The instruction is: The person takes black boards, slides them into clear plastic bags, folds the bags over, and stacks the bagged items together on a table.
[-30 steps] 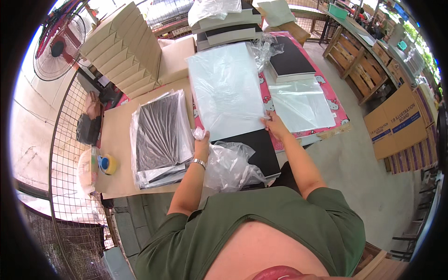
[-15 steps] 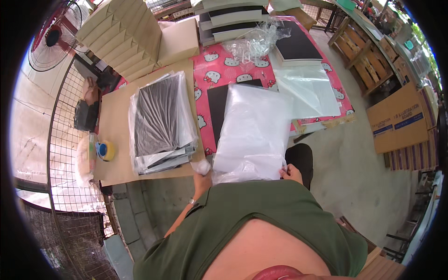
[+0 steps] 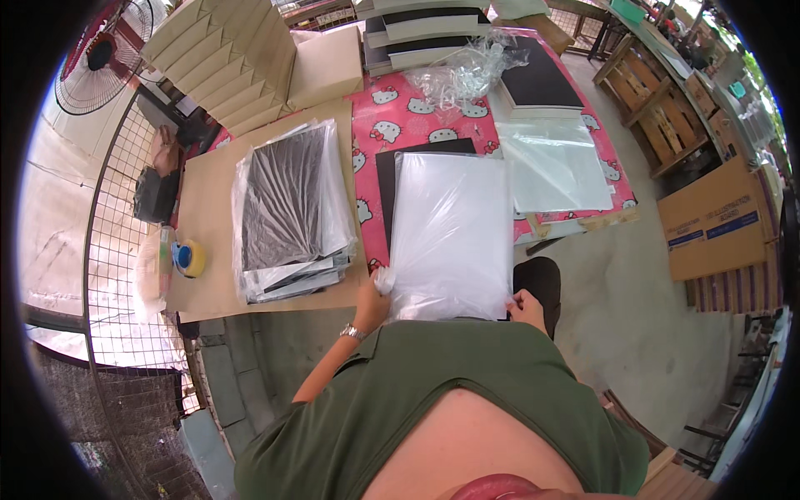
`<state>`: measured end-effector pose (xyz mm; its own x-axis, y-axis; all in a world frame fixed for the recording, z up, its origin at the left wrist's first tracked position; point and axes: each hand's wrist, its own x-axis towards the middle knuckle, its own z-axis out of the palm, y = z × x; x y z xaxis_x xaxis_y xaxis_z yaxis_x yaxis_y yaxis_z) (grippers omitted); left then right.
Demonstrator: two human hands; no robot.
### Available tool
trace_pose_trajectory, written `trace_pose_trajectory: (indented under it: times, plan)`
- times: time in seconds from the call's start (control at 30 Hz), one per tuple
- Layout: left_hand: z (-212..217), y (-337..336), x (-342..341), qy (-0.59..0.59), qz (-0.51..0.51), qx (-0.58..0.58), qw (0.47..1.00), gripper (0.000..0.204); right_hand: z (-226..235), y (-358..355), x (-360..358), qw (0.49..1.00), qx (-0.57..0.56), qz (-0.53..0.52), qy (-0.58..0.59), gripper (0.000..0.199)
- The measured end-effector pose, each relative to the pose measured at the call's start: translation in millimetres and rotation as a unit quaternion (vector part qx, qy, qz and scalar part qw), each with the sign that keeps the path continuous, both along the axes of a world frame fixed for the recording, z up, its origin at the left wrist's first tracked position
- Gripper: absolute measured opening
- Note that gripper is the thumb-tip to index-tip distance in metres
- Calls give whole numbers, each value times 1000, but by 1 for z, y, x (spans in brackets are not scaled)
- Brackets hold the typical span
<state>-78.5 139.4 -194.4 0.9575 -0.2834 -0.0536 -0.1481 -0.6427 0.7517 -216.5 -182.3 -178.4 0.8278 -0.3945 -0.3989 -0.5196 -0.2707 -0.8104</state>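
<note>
A transparent plastic bag [image 3: 452, 233] with white sheets in it lies in front of me at the table's near edge, its lower end against my body. At its lower left corner my left hand [image 3: 372, 302] is closed on a bunched bit of the plastic. My right hand [image 3: 527, 312] pinches the lower right edge. Part of a black sheet [image 3: 385, 179] shows under the bag. On the left, brown paper [image 3: 204, 250] bears a pile of plastic-wrapped black sheets [image 3: 287, 200].
Envelope-like brown folders [image 3: 217, 62] stand at the back left, beside black-covered stacks [image 3: 429, 29]. Crumpled plastic [image 3: 458, 75] and flat plastic sleeves [image 3: 562, 167] lie to the right on the pink patterned cover [image 3: 379, 108]. Tape rolls [image 3: 189, 258] sit at the left edge.
The bag has straightened and its plastic now lies tauter over the white sheets. My left hand has moved up and right with its corner; my right hand stays at the other corner.
</note>
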Motion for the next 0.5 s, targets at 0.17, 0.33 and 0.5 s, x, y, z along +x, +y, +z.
trace_pose_trajectory:
  times: [0.17, 0.33, 0.5]
  plan:
    - [-32, 43, -45, 97, 9, -101, 990, 35, 10, 6, -10, 1000, 21, 0, 0, 13]
    - [-53, 64, -42, 234, -5, -69, 970, 37, -45, -23, -13, 991, 108, 14, -72, 20]
    - [40, 12, 5, -91, -30, 19, 995, 38, 29, 6, 25, 966, 234, -97, -52, 36]
